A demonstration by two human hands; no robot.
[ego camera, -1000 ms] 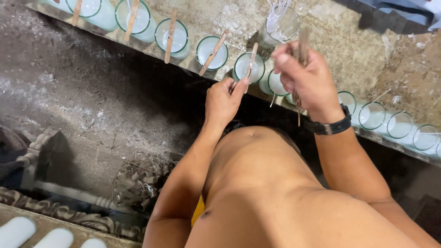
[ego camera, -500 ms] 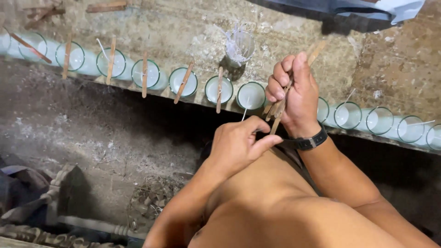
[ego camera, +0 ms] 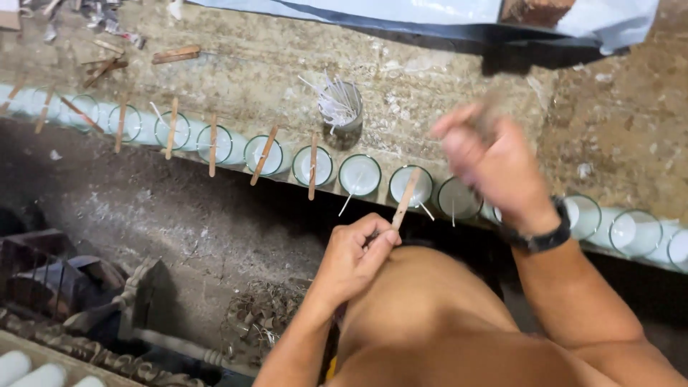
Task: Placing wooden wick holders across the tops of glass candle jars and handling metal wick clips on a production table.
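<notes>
Stained concrete ledge (ego camera: 444, 86): your left hand (ego camera: 355, 254) is now pinching one wooden stick (ego camera: 405, 199) below the wax-filled glasses (ego camera: 360, 174); your right hand (ego camera: 494, 165), blurred, has lifted away, its grip unreadable.

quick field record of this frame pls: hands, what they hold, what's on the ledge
left hand: pinches a thin flat wooden stick, tilted, its upper end over a wax-filled glass
right hand: raised above the row, motion-blurred; contents cannot be told
wrist: black wristwatch on right
ledge: rough stone ledge bearing a row of white wax-filled glass jars, several with sticks laid across
behind row: clear cup of white wicks
</notes>
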